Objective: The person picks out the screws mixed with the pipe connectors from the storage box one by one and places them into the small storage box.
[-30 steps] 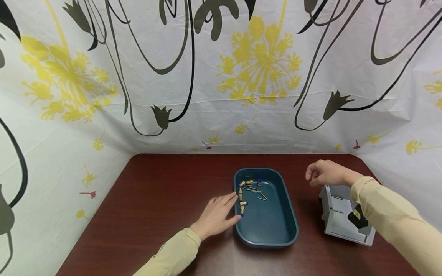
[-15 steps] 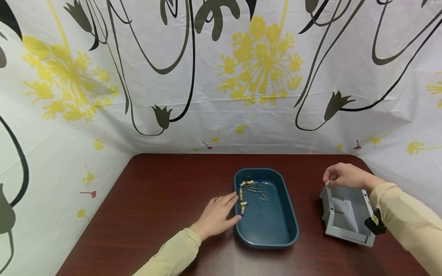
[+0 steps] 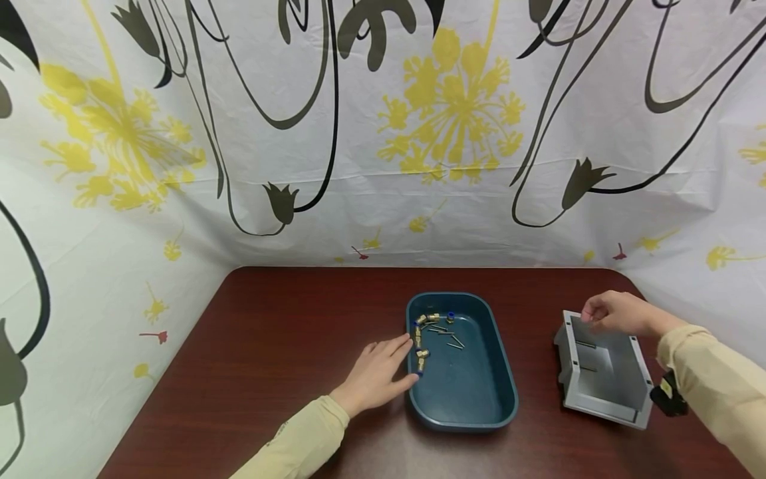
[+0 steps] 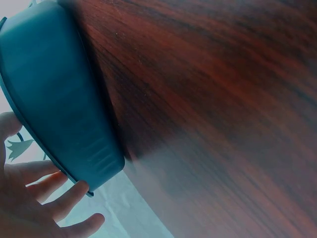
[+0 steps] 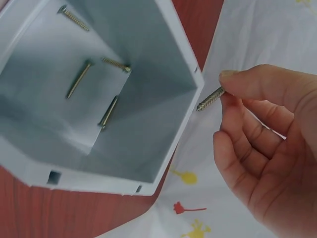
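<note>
My right hand [image 3: 619, 313] hovers over the far end of the grey plastic box [image 3: 604, 414]. In the right wrist view, its thumb and index finger pinch a screw [image 5: 211, 98], threaded end pointing toward the box's rim. Several loose screws [image 5: 79, 79] lie inside that box. My left hand [image 3: 376, 372] rests its extended fingers on the left rim of the blue tray [image 3: 473, 392]; in the left wrist view the fingertips [image 4: 81, 187] touch the rim from outside. The tray holds brass fittings [image 3: 421, 359] with blue ends along its left side and several screws [image 3: 456, 342].
Both containers stand on a dark red-brown wooden table [image 3: 287, 332], the box to the right of the tray. A white patterned cloth [image 3: 359, 153] hangs behind the table and at its sides. A black wrist camera [image 3: 669, 394] sits by the box's right edge.
My right hand has moved right, from the gap between tray and box, past the box's far left corner, to above its far end. The left hand has stayed in place on the tray.
</note>
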{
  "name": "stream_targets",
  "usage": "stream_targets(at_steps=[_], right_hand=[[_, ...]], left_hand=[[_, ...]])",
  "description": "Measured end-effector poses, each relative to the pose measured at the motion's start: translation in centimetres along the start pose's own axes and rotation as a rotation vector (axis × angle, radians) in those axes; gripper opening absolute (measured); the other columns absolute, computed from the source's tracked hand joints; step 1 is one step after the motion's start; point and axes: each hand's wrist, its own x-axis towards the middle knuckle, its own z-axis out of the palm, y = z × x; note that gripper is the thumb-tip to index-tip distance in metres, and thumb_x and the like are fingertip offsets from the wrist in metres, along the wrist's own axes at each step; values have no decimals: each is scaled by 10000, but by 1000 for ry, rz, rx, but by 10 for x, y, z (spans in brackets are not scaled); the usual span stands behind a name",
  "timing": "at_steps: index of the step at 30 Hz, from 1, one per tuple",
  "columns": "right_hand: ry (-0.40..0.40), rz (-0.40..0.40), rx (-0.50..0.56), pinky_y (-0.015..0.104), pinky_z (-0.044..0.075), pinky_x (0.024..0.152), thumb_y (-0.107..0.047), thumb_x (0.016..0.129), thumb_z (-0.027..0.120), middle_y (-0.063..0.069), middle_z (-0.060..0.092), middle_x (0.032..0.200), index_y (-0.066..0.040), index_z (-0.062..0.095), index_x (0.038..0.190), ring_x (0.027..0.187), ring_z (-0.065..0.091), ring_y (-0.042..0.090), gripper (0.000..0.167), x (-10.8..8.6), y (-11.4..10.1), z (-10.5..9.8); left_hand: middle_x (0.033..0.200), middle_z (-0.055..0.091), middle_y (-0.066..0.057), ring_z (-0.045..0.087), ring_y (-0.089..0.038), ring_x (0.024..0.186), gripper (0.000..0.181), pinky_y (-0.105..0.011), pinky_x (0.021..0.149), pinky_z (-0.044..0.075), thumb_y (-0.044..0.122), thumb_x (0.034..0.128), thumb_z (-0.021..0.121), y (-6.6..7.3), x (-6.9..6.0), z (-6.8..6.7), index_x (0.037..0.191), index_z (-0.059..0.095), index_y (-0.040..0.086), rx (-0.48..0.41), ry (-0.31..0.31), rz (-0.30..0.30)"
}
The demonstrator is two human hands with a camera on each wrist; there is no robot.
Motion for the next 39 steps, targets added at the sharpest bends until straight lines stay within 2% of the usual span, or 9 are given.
stream_targets(at_steps=[5, 11, 16, 20, 28, 39], right_hand=[[-10, 25, 10, 286, 407, 547, -35, 704, 634, -10, 566, 729, -37, 582, 806, 637, 491, 112, 115, -4, 2, 1], [2, -3, -2, 282, 414, 543, -15, 702, 629, 11, 580, 765, -33, 584, 808, 653, 498, 103, 116, -1, 1, 2], [16, -32, 1, 261, 385, 518, -10, 690, 607, -32, 556, 702, -45, 588, 806, 595, 462, 77, 123, 6, -8, 3], [25, -45, 3, 262, 379, 523, -29, 708, 615, -42, 545, 672, -68, 587, 804, 586, 462, 87, 107, 14, -21, 4], [-8, -95, 75, 291, 411, 534, -33, 741, 625, 2, 538, 659, -71, 570, 812, 606, 500, 165, 97, 34, -53, 8], [-35, -213, 57, 287, 419, 559, -40, 743, 634, -27, 548, 678, -67, 592, 800, 612, 497, 125, 75, 71, -95, 34]], left_hand=[[1381, 322, -54, 348, -198, 1207, 615, -458, 922, 295, 461, 877, 451, 0, 0, -1, 1346, 372, 70, -6, 1, -3], [1384, 317, -44, 343, -188, 1210, 624, -451, 924, 295, 484, 880, 427, 0, 0, -1, 1347, 370, 73, -2, -2, -2], [1384, 316, -47, 339, -188, 1213, 630, -452, 925, 293, 494, 881, 416, -1, 0, 0, 1349, 367, 76, -2, -2, -1], [1383, 317, -50, 341, -190, 1212, 628, -453, 924, 293, 490, 881, 421, -1, 0, 0, 1348, 368, 74, -6, 1, 0], [1384, 317, -44, 345, -192, 1209, 624, -455, 923, 295, 486, 881, 425, -1, 0, 0, 1347, 371, 75, -5, 3, 2], [1376, 329, -53, 361, -204, 1199, 621, -471, 916, 301, 466, 870, 462, -1, 0, 2, 1340, 382, 68, -18, 25, 10]])
